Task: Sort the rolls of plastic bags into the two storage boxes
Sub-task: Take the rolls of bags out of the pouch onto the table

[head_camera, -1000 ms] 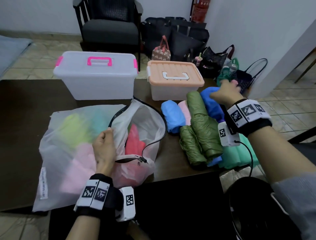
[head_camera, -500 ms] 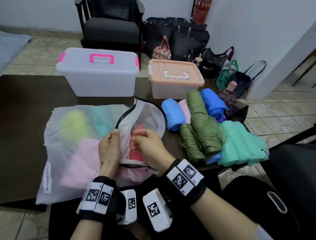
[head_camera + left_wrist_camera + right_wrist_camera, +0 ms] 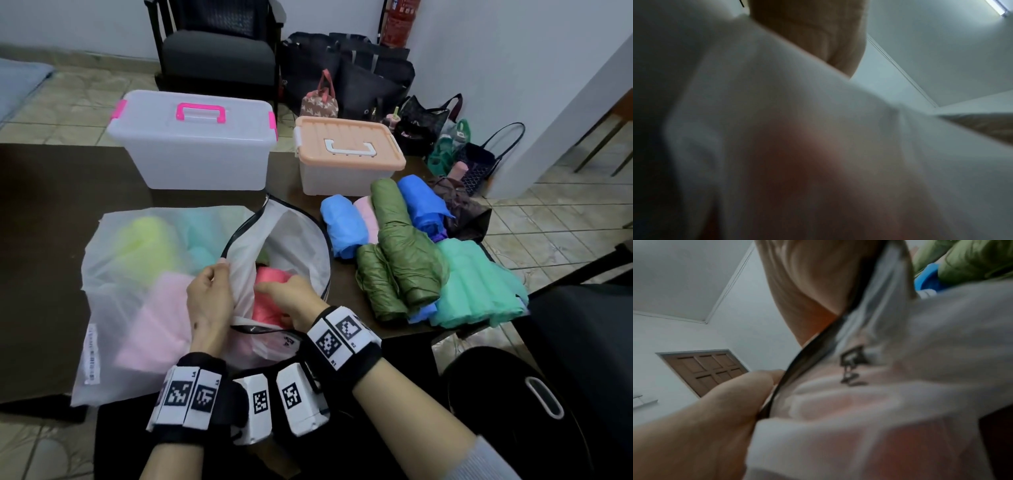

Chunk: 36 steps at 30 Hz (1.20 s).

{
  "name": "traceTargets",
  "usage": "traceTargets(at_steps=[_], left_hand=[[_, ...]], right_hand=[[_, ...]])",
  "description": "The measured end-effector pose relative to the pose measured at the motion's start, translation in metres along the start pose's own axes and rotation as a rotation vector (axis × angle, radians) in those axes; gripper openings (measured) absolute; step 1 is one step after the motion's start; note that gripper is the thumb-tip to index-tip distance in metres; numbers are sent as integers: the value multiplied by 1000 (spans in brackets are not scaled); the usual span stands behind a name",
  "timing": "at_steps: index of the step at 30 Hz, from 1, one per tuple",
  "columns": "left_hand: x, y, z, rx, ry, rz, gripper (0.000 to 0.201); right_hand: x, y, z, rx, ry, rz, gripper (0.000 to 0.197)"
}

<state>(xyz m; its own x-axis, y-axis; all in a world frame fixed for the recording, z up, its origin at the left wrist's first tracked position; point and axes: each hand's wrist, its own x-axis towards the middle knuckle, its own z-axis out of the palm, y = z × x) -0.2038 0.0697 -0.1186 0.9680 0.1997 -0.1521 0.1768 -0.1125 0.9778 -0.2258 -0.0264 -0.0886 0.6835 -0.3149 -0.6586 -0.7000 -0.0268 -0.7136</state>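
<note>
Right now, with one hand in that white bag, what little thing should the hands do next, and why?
Probably lift the pink roll out through the bag's opening. The right hand rests on it inside the mesh bag, and the left hand pinches the rim open. Both storage boxes, the pink-handled box and the orange-lidded box, have lids on.

wrists: black bands (image 3: 191, 407) (white coded tags) | right sleeve (image 3: 493, 460): grey
</note>
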Motion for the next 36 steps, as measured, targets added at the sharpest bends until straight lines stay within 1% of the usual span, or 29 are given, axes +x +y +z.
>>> traceTargets(at_steps=[2, 3, 6, 9, 12, 14, 16, 19, 20, 21, 22, 23, 25, 27, 29, 31, 33, 36], left_hand=[[1, -1, 0, -7, -15, 5, 36], [1, -2, -1, -11, -19, 9, 33], [2, -1, -3, -75, -36, -7, 26], [3, -2, -4, -143, -24, -50, 30], [4, -3, -4, -162, -4, -63, 28], [6, -5, -4, -162, 2, -68, 27], [9, -6, -4, -193, 10, -89, 27], [11, -7, -3, -215, 15, -105, 26], [10, -7, -3, -215, 11, -102, 27], [9, -7, -3, -216, 6, -96, 28], [8, -6, -3, -214, 5, -90, 29], [8, -6, -3, -208, 6, -81, 30], [8, -6, -3, -192, 8, -73, 30], [8, -7, -3, -182, 4, -72, 28], [8, -6, -3, -171, -7, -66, 26], [6, -4, -2, -174, -17, -57, 24], [4, -1, -2, -180, -15, -58, 23], [5, -2, -2, -211, -13, -81, 24]], right_hand=[[-10, -9, 1, 43, -65, 24, 47], [-10, -10, 2, 68, -77, 29, 40], [-8, -7, 2, 39, -74, 21, 45], [-8, -6, -8, -52, -80, -30, 48], [-2, -15, -25, -28, -90, -62, 51], [2, -27, -37, 1, -74, -86, 48], [6, -43, -53, 38, -25, -147, 41], [8, -70, -82, 147, 19, -232, 21], [6, -80, -92, 160, 50, -254, 21], [7, -89, -102, 132, 103, -277, 25], [8, -98, -111, 41, 172, -307, 29], [10, -106, -119, -99, 258, -344, 28], [25, -117, -128, -420, 441, -406, 37], [42, -120, -129, -678, 587, -395, 40], [58, -118, -124, -880, 720, -411, 36], [74, -114, -117, -1022, 810, -419, 32], [89, -108, -113, -1135, 864, -402, 33], [104, -97, -108, -1295, 854, -380, 34]])
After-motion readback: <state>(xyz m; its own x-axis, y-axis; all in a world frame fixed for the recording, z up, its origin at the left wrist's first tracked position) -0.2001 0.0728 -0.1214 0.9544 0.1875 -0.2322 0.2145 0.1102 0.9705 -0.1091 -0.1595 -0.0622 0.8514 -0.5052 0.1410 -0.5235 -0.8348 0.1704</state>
